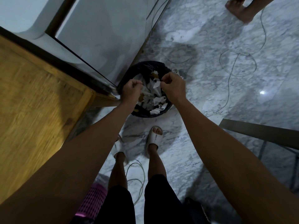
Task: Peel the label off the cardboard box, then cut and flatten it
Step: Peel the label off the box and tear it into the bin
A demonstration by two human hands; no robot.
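Note:
Both my hands hover over a round black-lined waste bin (140,66) on the marble floor. My right hand (174,87) pinches a small white scrap of label (156,84) between thumb and fingertips. My left hand (131,91) is curled closed above the bin's left side; whether it holds anything is unclear. Several torn white label pieces (153,101) fill the bin. The cardboard box is out of sight.
A wooden table (32,97) fills the left side, with a white wall panel (105,38) behind it. Loose white cables (237,62) loop across the floor. Another person's bare foot (239,10) stands at top right. A pink basket (92,202) sits by my legs, a dark metal edge (258,131) at right.

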